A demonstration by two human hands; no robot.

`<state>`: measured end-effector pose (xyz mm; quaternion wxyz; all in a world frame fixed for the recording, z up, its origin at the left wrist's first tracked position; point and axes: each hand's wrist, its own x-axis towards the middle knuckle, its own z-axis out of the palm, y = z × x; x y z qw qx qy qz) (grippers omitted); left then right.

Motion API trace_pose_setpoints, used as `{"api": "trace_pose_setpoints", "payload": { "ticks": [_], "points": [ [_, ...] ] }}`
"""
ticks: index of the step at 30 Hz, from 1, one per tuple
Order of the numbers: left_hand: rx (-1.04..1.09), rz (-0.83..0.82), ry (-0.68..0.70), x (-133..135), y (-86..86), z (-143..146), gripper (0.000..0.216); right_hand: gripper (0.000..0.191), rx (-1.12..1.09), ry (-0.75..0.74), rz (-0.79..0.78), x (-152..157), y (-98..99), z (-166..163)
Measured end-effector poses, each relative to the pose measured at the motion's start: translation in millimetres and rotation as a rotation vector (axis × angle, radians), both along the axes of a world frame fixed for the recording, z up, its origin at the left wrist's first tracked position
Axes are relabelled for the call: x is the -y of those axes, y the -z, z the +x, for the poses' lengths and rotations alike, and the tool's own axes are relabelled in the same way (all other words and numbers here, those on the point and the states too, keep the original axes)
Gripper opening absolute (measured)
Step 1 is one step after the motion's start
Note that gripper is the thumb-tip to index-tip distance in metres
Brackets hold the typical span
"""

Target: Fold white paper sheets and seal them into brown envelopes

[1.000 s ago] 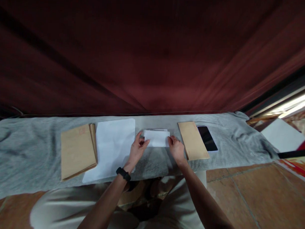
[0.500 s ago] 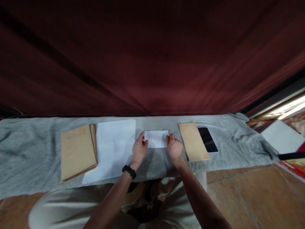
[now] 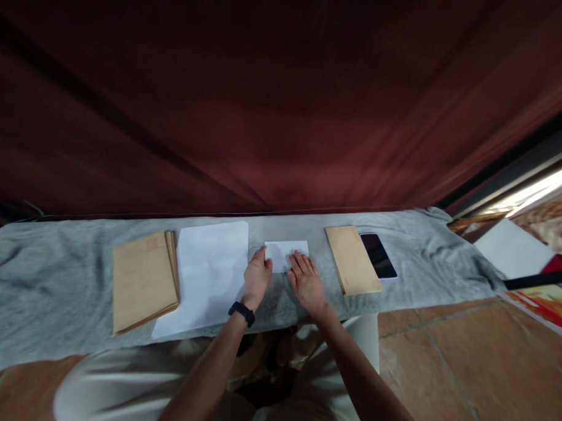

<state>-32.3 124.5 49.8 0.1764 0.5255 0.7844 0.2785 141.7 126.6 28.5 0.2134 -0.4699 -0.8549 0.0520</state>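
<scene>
A small folded white sheet of paper lies on the grey cloth in front of me. With its thumb on top, my left hand pinches the left edge of this paper. My right hand rests flat over the paper's right part, fingers stretched out, covering its lower right corner. Just left of my left hand are larger white paper sheets, lying flat. To the right of my right hand sits a brown envelope, perhaps with others under it.
A stack of brown envelopes overlaps the large sheets on the left. A dark-screened phone lies beside the right envelope. Grey cloth covers the narrow surface, and a dark red fabric hangs behind it. Tiled floor shows below.
My right hand has gone from pinching the paper's right edge to lying flat on it, further left, with fingers extended. My left hand stays at the left edge.
</scene>
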Motion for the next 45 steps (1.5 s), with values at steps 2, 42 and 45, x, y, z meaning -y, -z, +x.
{"api": "trace_pose_setpoints", "payload": {
  "ticks": [2,42,45],
  "points": [
    [-0.038,-0.006,0.006,1,-0.1,2,0.045,0.048,0.042,0.006,-0.013,2,3.2,-1],
    [-0.573,-0.111,0.546,17,-6.9,24,0.051,0.058,0.015,0.249,0.006,6,7.1,1],
    [-0.577,-0.105,0.562,17,-10.6,26,0.051,0.058,0.027,0.247,0.001,8,3.6,3]
  ]
}}
